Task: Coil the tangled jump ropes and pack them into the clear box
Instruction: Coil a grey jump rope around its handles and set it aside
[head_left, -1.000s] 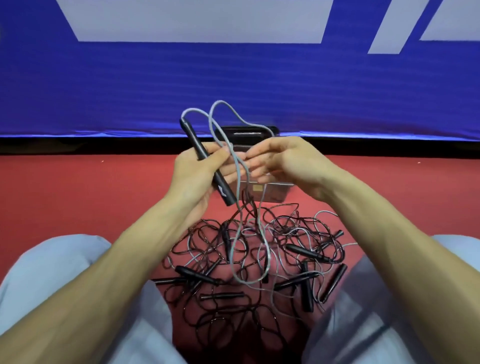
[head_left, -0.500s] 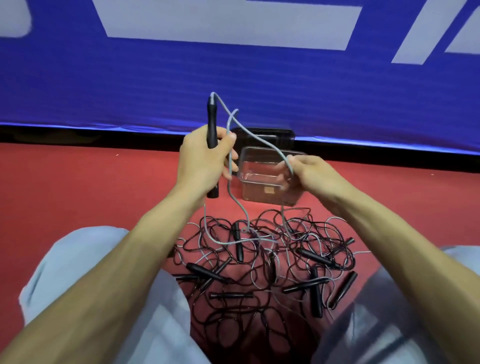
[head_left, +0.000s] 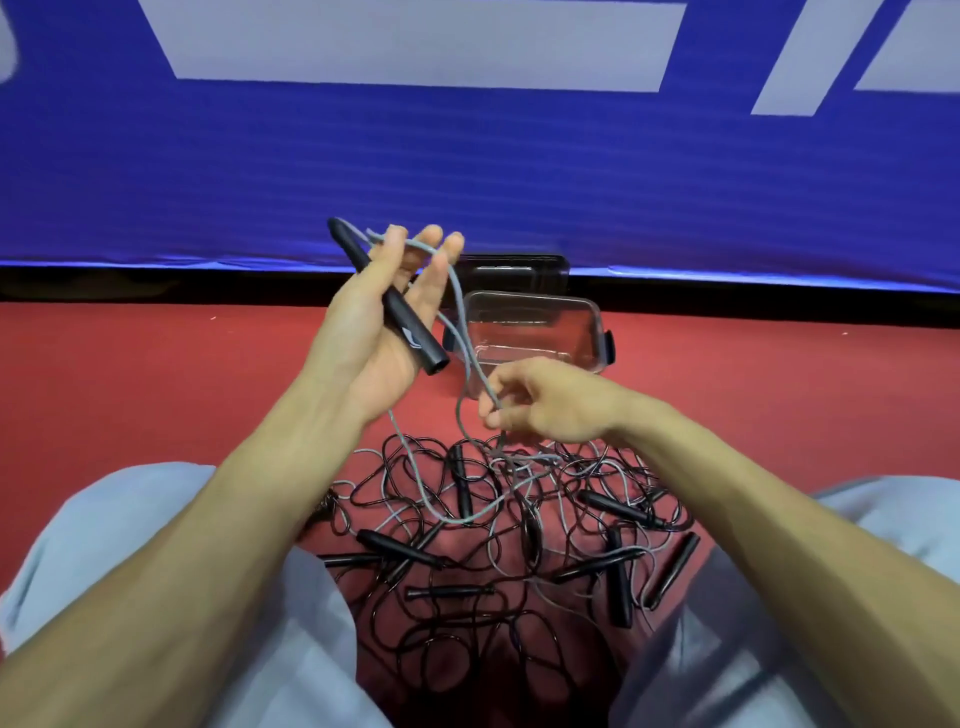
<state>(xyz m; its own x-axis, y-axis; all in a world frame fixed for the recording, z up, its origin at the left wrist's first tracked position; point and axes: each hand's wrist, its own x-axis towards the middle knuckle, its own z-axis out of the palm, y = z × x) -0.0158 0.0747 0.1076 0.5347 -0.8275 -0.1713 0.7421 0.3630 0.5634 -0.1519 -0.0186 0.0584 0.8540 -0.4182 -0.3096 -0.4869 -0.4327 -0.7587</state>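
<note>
My left hand (head_left: 384, 338) is raised palm-up with its fingers spread, and its thumb pins a black jump rope handle (head_left: 410, 332) across the palm. The grey rope (head_left: 457, 296) from that handle drapes over the fingertips and runs down to my right hand (head_left: 545, 405), which pinches it just above the pile. A tangle of black and grey jump ropes (head_left: 498, 530) with several black handles lies on the red floor between my knees. The clear box (head_left: 582, 332) stands open just beyond the pile, behind my right hand.
A dark lid (head_left: 519, 267) lies behind the clear box against the base of the blue wall banner (head_left: 519, 171). My knees in light trousers (head_left: 156, 545) flank the pile on both sides. Red floor (head_left: 156, 374) stretches left and right.
My left hand has opened its fingers and tilted the handle from upright to slanting across the palm. My right hand has dropped lower along the grey rope, toward the pile.
</note>
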